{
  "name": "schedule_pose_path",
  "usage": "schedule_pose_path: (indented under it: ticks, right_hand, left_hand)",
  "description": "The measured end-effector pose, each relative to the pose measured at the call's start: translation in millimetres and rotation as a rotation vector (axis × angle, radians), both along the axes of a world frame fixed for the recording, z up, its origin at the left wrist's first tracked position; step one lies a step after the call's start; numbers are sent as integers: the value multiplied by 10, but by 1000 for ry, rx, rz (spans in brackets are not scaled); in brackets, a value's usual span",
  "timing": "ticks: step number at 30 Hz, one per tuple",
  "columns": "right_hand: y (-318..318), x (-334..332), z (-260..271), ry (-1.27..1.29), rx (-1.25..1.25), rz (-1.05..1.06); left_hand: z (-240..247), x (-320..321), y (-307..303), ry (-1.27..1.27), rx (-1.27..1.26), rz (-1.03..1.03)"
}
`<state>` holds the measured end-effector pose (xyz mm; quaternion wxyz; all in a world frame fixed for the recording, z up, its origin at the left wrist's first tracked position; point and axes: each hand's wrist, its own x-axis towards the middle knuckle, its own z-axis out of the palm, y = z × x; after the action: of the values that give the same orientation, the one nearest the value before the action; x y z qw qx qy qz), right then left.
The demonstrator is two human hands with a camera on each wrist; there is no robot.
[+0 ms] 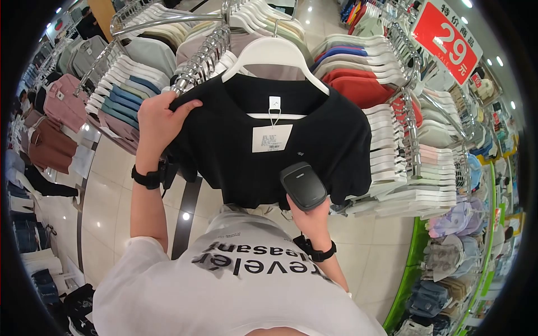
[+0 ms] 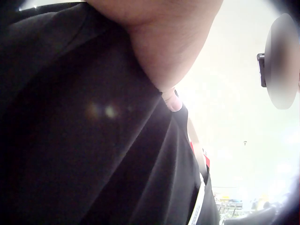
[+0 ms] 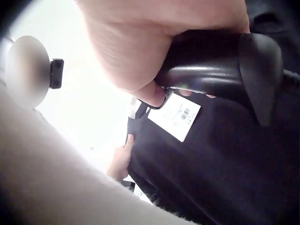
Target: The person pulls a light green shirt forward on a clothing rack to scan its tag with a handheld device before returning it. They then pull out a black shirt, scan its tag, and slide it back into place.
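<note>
A black T-shirt (image 1: 235, 162) hangs on a white hanger (image 1: 269, 53), facing the person. My left hand (image 1: 159, 120) pinches its shoulder at the left, thumb on the front of the cloth. In the left wrist view, dark folds of the shirt (image 2: 93, 140) fill much of the picture. A white price tag (image 1: 272, 139) with a barcode dangles by a string from the neckline. Gripped in my right hand (image 1: 312, 215) is a black handheld barcode scanner (image 1: 303, 185), its head over the lower front of the shirt. The right wrist view shows fingers round the scanner's handle (image 3: 206, 65), near the tag (image 3: 178, 115).
Chrome racks (image 1: 210, 53) of clothes on white hangers stand behind and on both sides. Red and white shirts (image 1: 358, 87) hang close at the right. A red sale sign (image 1: 446, 42) reads 29. Green-edged shelving (image 1: 414, 269) runs along the right.
</note>
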<state>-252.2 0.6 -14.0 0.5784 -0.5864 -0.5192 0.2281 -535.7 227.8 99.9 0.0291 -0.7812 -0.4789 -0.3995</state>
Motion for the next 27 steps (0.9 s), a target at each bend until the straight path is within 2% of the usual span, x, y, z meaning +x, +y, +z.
schedule_pose_path:
  ticks: [9,22,24,26,27]
  right_hand:
    - [-8,20,90,-74,-13,38]
    - [-125,225,122,28,-38,-31]
    - [-118,342,176,-62,36,-285]
    - [-230,654,116,-197,-19,-313]
    - [-249,777,53,-169,8,-390]
  left_hand:
    - [27,24,-30,21,36,-13]
    - [15,-32,-59,8,-6,-48]
    - [1,-79,-87,3,-3,-42]
    - [-40,-112,-105,13,-45,-96]
    - [-43,-120,-135,27,-40,-108]
